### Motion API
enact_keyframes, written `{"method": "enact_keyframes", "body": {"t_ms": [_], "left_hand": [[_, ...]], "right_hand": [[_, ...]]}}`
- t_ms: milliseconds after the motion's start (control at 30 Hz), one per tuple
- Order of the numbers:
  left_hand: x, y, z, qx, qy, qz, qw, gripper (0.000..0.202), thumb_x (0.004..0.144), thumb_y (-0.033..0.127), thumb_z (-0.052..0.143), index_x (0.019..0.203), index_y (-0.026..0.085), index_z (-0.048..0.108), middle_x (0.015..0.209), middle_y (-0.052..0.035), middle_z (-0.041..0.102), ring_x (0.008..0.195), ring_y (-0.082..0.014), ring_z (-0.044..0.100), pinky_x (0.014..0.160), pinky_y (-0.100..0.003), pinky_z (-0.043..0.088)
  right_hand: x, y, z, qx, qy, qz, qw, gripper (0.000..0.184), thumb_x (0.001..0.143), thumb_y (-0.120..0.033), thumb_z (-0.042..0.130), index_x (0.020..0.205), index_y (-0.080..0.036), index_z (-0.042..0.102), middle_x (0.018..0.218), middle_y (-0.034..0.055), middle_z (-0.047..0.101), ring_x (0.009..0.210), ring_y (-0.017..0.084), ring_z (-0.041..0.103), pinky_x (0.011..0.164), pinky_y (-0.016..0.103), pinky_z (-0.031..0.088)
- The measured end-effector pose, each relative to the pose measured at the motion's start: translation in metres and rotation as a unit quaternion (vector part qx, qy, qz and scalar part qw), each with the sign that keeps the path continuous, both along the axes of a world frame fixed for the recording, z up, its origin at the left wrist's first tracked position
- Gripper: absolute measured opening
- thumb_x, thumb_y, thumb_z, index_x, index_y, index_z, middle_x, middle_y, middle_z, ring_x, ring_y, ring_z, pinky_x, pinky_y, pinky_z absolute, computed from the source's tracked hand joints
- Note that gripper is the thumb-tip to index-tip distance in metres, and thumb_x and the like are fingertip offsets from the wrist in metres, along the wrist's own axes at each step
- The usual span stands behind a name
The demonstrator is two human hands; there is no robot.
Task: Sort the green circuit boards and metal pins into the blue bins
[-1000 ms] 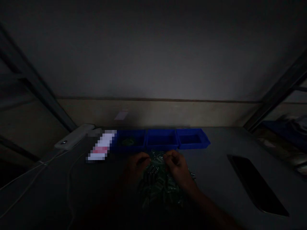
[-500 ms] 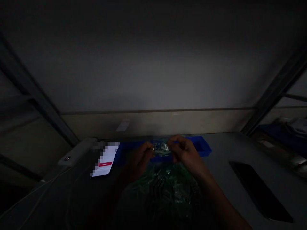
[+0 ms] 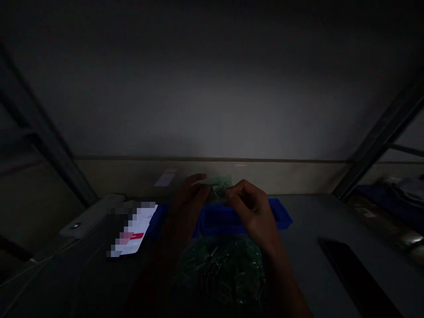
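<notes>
Left hand (image 3: 187, 199), right hand (image 3: 251, 208) pinch green piece (image 3: 220, 183) above blue bins (image 3: 282, 217) and pile (image 3: 218, 269).

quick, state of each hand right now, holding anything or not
left hand: closed, pinching the left end of a small pale green piece, too dim to identify
right hand: closed, pinching the right end of the same piece

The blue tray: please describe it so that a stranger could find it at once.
Look at the grey table. At its far edge lies the blue tray, behind the green pile. Only it is bright blue, divided into open compartments.
</notes>
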State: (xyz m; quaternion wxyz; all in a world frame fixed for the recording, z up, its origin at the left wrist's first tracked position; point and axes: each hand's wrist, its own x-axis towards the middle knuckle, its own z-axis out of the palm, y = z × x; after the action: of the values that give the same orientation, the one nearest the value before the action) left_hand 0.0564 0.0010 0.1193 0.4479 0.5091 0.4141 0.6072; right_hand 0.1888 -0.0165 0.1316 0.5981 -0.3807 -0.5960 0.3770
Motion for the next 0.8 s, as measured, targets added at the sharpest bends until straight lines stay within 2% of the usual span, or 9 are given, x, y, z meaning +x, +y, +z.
{"method": "enact_keyframes", "body": {"t_ms": [100,200,267,333,400,467,533,633,800], "left_hand": [[-0.004,-0.007,0.002,0.054,0.096,0.049,0.993,0.034,0.073,0.028,0.060,0.105,0.020,0.053,0.068,0.0035,0.056,0.063,-0.0106,0.056,0.058,-0.020,0.044],[-0.004,-0.010,-0.001,0.103,0.168,0.089,0.976,0.030,0.074,0.029,0.057,0.102,0.020,0.053,0.071,0.0022,0.058,0.064,-0.0107,0.056,0.059,-0.021,0.044],[-0.002,-0.009,-0.005,0.122,0.178,0.112,0.970,0.030,0.073,0.028,0.057,0.102,0.020,0.053,0.070,0.0027,0.058,0.062,-0.0107,0.056,0.059,-0.021,0.044],[0.001,-0.007,-0.008,0.128,0.171,0.130,0.968,0.032,0.072,0.028,0.059,0.102,0.020,0.053,0.067,0.0033,0.058,0.063,-0.0114,0.057,0.060,-0.022,0.045],[0.003,-0.003,-0.009,0.125,0.171,0.135,0.968,0.026,0.070,0.030,0.061,0.093,0.019,0.057,0.067,0.0025,0.060,0.065,-0.0127,0.058,0.062,-0.023,0.046],[0.004,0.001,-0.010,0.116,0.180,0.124,0.969,0.017,0.068,0.032,0.062,0.076,0.018,0.059,0.067,0.0012,0.061,0.066,-0.0137,0.058,0.062,-0.024,0.046],[0.005,0.004,-0.011,0.108,0.192,0.109,0.969,0.017,0.067,0.033,0.061,0.064,0.018,0.056,0.064,0.0009,0.060,0.065,-0.0139,0.057,0.062,-0.024,0.046],[0.002,0.007,-0.013,0.117,0.197,0.089,0.969,0.019,0.067,0.033,0.060,0.058,0.018,0.054,0.065,0.0010,0.059,0.064,-0.0127,0.055,0.062,-0.024,0.045],[-0.009,0.012,-0.017,0.088,0.220,0.044,0.970,0.021,0.067,0.035,0.060,0.057,0.018,0.054,0.060,0.0008,0.058,0.059,-0.0132,0.054,0.057,-0.025,0.044]], "right_hand": [[-0.005,0.003,-0.002,0.009,0.026,0.002,1.000,0.014,0.075,-0.031,0.060,0.077,-0.020,0.051,0.060,-0.0051,0.050,0.056,0.009,0.047,0.053,0.021,0.037],[-0.004,0.006,-0.004,0.007,0.040,0.036,0.999,0.036,0.074,-0.028,0.062,0.106,-0.023,0.047,0.066,-0.0054,0.051,0.058,0.010,0.048,0.055,0.022,0.039],[0.001,0.009,-0.006,0.003,0.021,0.064,0.998,0.044,0.073,-0.028,0.062,0.113,-0.024,0.046,0.070,-0.0038,0.054,0.063,0.011,0.050,0.059,0.024,0.040],[0.009,0.012,-0.008,0.000,-0.002,0.081,0.997,0.028,0.073,-0.028,0.062,0.099,-0.021,0.055,0.073,-0.0018,0.055,0.068,0.012,0.050,0.063,0.025,0.040],[0.018,0.016,-0.010,-0.015,-0.019,0.078,0.997,0.013,0.072,-0.029,0.062,0.080,-0.019,0.059,0.073,-0.0013,0.055,0.066,0.011,0.049,0.062,0.025,0.039],[0.026,0.020,-0.012,-0.025,-0.023,0.057,0.998,0.013,0.070,-0.030,0.064,0.069,-0.018,0.059,0.072,-0.0020,0.054,0.061,0.009,0.045,0.058,0.024,0.036],[0.031,0.025,-0.014,-0.022,-0.015,0.029,0.999,0.014,0.065,-0.029,0.068,0.064,-0.018,0.059,0.069,-0.0032,0.050,0.059,0.008,0.042,0.056,0.023,0.034],[0.035,0.027,-0.015,-0.034,-0.009,0.036,0.999,0.014,0.063,-0.029,0.069,0.061,-0.017,0.062,0.061,-0.0045,0.045,0.057,0.008,0.039,0.054,0.023,0.032],[0.036,0.023,-0.010,-0.118,-0.030,0.106,0.987,0.022,0.071,-0.038,0.064,0.074,-0.016,0.068,0.048,-0.0047,0.049,0.045,0.006,0.039,0.044,0.021,0.029]]}}
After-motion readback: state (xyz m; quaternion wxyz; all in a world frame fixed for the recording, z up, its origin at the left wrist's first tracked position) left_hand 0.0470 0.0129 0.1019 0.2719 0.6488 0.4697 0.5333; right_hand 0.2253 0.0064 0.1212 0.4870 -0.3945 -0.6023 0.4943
